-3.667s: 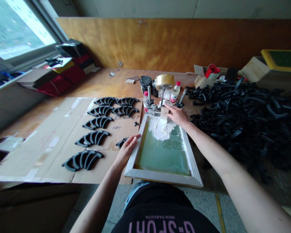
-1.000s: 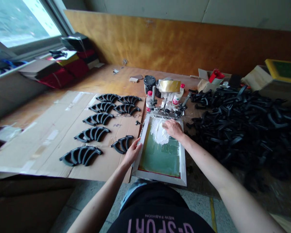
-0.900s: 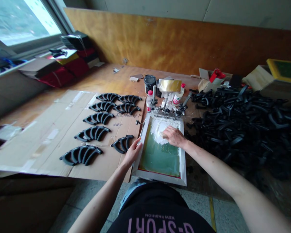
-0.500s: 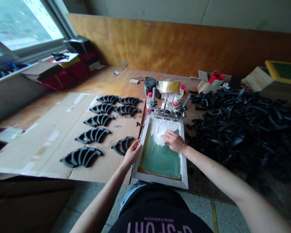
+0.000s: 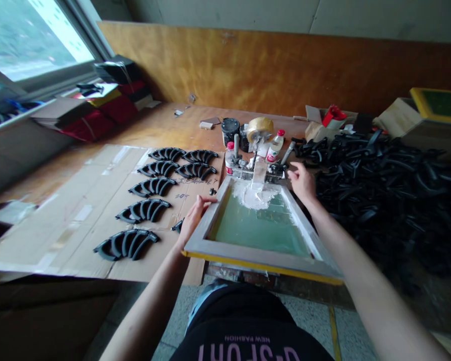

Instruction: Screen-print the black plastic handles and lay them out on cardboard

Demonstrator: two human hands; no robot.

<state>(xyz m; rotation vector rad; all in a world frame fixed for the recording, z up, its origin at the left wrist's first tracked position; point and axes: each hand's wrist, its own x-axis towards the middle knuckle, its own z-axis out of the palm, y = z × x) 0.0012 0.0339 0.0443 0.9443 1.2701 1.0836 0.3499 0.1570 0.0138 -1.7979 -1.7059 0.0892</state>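
Observation:
A framed green screen (image 5: 259, 228) is tilted up at its near end, its far end at a metal clamp (image 5: 244, 173). White paste (image 5: 252, 197) lies on the mesh near the far end, and a pale scraper (image 5: 259, 171) stands in it. My left hand (image 5: 196, 214) is at the left side of the frame, its fingers reaching to the edge; whether they grip it is unclear. My right hand (image 5: 301, 181) is beyond the frame's far right corner, fingers apart and holding nothing.
Black curved parts (image 5: 145, 210) lie in fanned groups on cardboard (image 5: 78, 240) at left. A large heap of black parts (image 5: 376, 200) fills the right. Bottles (image 5: 275, 145), dark jars (image 5: 230, 131) and a tape roll (image 5: 260, 129) stand behind the clamp.
The near end of the frame has risen. My right hand has left the paste and moved right, away from the scraper. My left hand has shifted slightly left and farther away.

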